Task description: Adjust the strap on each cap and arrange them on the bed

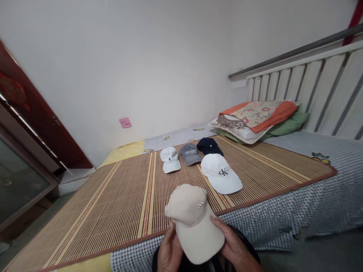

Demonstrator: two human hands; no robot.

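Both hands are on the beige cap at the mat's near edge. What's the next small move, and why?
Probably lay the beige fabric baseball cap on the striped bamboo mat, on the bare patch left of the white logo cap. The left hand and right hand grip its brim just over the mat's edge, and three more caps lie grouped there.

Light is soft and even, w/o hard shadows; its source is not in view. The wall [170,56] is bright, nearly washed out. The door [36,124] at left is dimmer, w/ a dull reflection in the glass [17,181] below it. The beige cap [193,223] is sharp; the other caps [221,173] cast only faint shadows on the mat [113,196]. Wide lens bends the edges: door leans, headboard [312,90] slats fan out. Corners look a bit soft.
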